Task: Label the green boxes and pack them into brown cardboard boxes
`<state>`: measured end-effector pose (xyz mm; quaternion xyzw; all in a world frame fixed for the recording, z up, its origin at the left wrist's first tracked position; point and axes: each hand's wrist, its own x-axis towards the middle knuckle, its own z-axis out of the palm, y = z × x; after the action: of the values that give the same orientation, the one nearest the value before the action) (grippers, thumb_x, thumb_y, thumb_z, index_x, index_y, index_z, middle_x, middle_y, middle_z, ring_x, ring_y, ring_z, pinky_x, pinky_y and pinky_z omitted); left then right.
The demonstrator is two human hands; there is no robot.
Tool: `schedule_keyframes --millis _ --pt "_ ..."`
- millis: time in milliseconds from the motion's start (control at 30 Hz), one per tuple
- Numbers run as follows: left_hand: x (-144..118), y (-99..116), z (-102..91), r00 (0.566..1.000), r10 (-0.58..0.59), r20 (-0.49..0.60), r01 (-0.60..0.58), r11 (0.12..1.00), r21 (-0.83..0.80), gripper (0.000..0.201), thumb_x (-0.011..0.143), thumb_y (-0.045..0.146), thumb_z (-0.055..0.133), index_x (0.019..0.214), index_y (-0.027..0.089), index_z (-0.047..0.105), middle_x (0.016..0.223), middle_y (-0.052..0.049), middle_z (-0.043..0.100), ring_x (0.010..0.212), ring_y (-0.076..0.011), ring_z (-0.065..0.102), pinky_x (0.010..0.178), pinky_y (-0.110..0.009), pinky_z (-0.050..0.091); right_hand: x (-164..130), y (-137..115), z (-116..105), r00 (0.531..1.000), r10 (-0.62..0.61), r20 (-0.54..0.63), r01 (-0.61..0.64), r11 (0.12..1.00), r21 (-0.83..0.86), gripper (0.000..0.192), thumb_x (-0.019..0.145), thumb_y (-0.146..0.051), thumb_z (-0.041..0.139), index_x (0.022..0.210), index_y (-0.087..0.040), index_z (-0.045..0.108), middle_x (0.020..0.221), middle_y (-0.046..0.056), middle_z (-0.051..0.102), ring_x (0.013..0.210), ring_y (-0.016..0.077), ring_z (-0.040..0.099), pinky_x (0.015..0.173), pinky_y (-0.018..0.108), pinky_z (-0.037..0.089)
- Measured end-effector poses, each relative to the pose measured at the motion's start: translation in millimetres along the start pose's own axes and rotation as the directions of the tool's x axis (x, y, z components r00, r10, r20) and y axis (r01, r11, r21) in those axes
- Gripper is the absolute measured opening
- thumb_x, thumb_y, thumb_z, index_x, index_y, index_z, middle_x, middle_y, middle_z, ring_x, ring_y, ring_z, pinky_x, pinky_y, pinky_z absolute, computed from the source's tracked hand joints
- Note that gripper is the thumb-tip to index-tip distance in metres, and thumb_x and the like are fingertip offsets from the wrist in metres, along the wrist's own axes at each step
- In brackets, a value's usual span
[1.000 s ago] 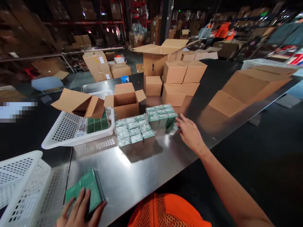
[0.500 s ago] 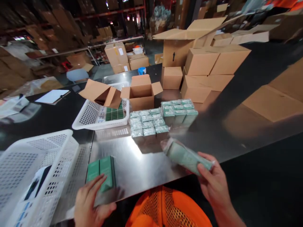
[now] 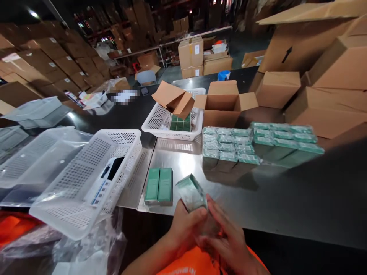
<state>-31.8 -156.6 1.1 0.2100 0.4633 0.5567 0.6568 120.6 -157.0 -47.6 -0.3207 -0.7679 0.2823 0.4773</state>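
1. Both your hands, left [image 3: 186,227] and right [image 3: 226,238], now clasp one wrapped pack [image 3: 192,194] at the bench [image 3: 286,198] edge.
2. Your left hand has left the green boxes [image 3: 159,186], which lie just beside.

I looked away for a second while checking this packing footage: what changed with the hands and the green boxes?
The right hand took a wrapped green pack from the stacks and drew it in. The left hand left the two green boxes and joined it on the pack. Those boxes and the stacks stayed put.

A steel table [image 3: 183,168] carries white baskets [image 3: 86,179], green boxes [image 3: 159,186], wrapped packs [image 3: 229,147] and cartons [image 3: 226,105]
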Motion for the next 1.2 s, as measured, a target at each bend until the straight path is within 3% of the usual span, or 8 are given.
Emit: schedule_keyframes --millis 267,400,500,633,733,833,1033,1200 --pt "-1 13 -22.7 0.971 -0.039 0.238 -0.030 0.959 0.280 0.038 0.069 0.045 0.084 0.094 0.019 0.076 0.082 -0.005 0.072 0.075 -0.0227 0.065 0.071 -0.035 0.053 17 -13 20 0.978 0.065 -0.199 -0.088 0.990 -0.109 0.054 0.078 -0.031 0.073 0.130 -0.025 0.058 0.104 0.009 0.058 0.085 0.0251 0.067 0.067 0.038 0.065" --pt "-27 49 -51.9 0.954 0.009 0.299 -0.252 0.561 0.789 0.026 0.083 0.044 0.070 0.099 0.024 0.076 0.087 -0.007 0.077 0.081 -0.0271 0.071 0.075 -0.040 0.057 18 -3 35 0.978 0.070 -0.195 -0.094 0.989 -0.113 0.055 0.079 -0.023 0.070 0.131 -0.031 0.057 0.102 0.009 0.055 0.082 0.0259 0.065 0.064 0.039 0.064" --pt "-53 111 -88.5 0.937 0.279 0.208 -0.258 0.155 0.953 0.027 0.092 0.045 0.057 0.103 0.028 0.074 0.106 -0.007 0.077 0.094 -0.0259 0.073 0.083 -0.038 0.057 16 12 49 0.970 0.147 -0.192 -0.167 0.982 -0.093 0.041 0.080 -0.029 0.075 0.119 -0.030 0.062 0.091 0.005 0.055 0.070 0.0230 0.064 0.051 0.034 0.060" --pt "-35 212 -152.7 0.858 0.504 -0.100 0.206 -0.159 0.965 0.052 0.094 0.060 0.035 0.115 0.025 0.067 0.102 -0.009 0.076 0.092 -0.0319 0.071 0.083 -0.046 0.053 12 25 61 0.967 0.225 -0.121 -0.231 0.972 -0.043 0.022 0.084 -0.038 0.074 0.098 -0.026 0.063 0.078 0.001 0.054 0.056 0.0181 0.060 0.044 0.029 0.053" --pt "12 249 -192.7 0.930 0.290 -0.228 0.273 -0.127 0.954 0.056 0.095 0.055 0.029 0.102 0.017 0.070 0.124 -0.016 0.069 0.119 -0.0350 0.061 0.091 -0.045 0.050 10 25 63 0.989 0.146 -0.017 -0.147 0.986 -0.078 0.013 0.094 -0.026 0.059 0.082 -0.023 0.063 0.069 0.000 0.055 0.056 0.0156 0.060 0.048 0.026 0.050" --pt "52 246 -214.7 0.947 0.184 -0.265 0.287 -0.104 0.952 0.062 0.092 0.058 0.028 0.095 0.014 0.072 0.106 -0.016 0.075 0.092 -0.0302 0.070 0.067 -0.036 0.056 9 23 61 0.998 0.046 0.040 -0.039 0.987 -0.155 0.022 0.096 -0.015 0.049 0.081 -0.022 0.063 0.068 0.001 0.057 0.059 0.0153 0.060 0.053 0.026 0.049" --pt "49 246 -204.0 0.921 0.297 -0.252 0.303 -0.140 0.943 0.062 0.090 0.062 0.030 0.078 0.015 0.068 0.088 -0.016 0.074 0.066 -0.0257 0.065 0.051 -0.033 0.050 13 25 57 0.997 -0.076 0.000 0.072 0.952 -0.298 0.021 0.088 -0.004 0.044 0.083 -0.021 0.056 0.108 0.010 0.065 0.108 0.0251 0.064 0.086 0.040 0.060" --pt "-15 217 -143.3 0.737 0.670 -0.091 0.327 -0.235 0.915 0.043 0.095 0.050 0.036 0.095 0.018 0.064 0.083 -0.010 0.069 0.080 -0.0256 0.065 0.074 -0.036 0.049 7 30 54 0.994 -0.111 0.017 0.111 0.944 -0.310 0.027 0.086 0.000 0.041 0.088 -0.022 0.057 0.106 0.008 0.068 0.097 0.0236 0.068 0.089 0.046 0.061"
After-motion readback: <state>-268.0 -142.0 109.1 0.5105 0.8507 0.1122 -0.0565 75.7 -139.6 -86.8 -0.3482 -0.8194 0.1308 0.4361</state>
